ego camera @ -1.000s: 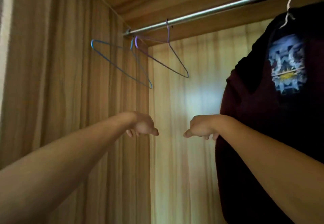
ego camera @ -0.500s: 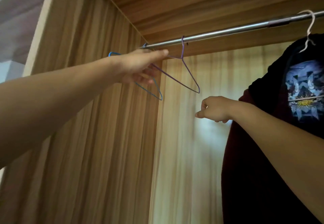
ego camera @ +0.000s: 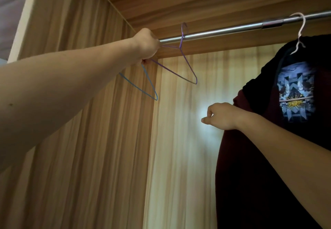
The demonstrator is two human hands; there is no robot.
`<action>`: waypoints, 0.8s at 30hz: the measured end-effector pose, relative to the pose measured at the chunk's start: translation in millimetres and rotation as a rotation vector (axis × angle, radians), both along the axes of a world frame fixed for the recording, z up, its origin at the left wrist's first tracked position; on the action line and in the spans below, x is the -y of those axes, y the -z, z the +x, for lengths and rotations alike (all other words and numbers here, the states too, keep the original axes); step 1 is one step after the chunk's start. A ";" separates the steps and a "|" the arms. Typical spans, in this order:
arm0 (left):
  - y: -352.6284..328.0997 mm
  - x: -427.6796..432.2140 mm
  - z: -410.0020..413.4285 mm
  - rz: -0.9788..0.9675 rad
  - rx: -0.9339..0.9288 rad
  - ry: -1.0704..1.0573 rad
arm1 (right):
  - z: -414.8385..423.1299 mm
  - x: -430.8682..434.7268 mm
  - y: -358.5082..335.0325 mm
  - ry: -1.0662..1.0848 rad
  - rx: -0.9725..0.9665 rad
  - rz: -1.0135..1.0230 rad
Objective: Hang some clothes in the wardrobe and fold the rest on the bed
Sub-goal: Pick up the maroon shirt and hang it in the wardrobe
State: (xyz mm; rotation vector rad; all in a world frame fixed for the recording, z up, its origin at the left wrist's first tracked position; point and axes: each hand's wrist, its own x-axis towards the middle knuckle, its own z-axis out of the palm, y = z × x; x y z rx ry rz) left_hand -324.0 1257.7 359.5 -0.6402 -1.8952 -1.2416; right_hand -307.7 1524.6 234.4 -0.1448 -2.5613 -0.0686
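Fingers of left hand [ego camera: 146, 44] clamped on thin blue wire hanger [ego camera: 151, 83] at left end of steel rod [ego camera: 223, 31]. Hook best lifted clear, purple wire hanger [ego camera: 182, 39] kept unsnagged. Right hand [ego camera: 221, 116] loosely curled, empty, beside hung black printed T-shirt [ego camera: 295, 89].

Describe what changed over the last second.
The left hand rose to the rail and gripped the top of the blue hanger. The right hand stayed low, loosely curled, holding nothing. The purple hanger and the shirt still hang on the rail.
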 end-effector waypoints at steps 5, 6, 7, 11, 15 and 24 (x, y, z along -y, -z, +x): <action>16.8 24.9 0.2 0.050 -0.098 -0.010 | -2.7 3.8 2.6 -0.023 -0.059 -0.020; 24.5 30.9 2.2 0.040 -0.106 -0.025 | -3.3 8.2 2.9 -0.053 -0.107 -0.048; 34.6 36.9 4.3 0.037 -0.111 -0.037 | -4.2 13.5 3.1 -0.095 -0.163 -0.098; 95.9 54.2 10.3 0.064 -0.143 -0.020 | -16.1 46.4 4.7 -0.325 -0.343 -0.354; 186.3 52.9 11.6 0.015 -0.260 0.001 | -35.5 80.9 11.0 -0.501 -0.449 -0.641; 352.3 17.3 8.2 -0.373 -0.023 0.281 | -58.5 89.2 92.3 -0.444 -0.174 -0.821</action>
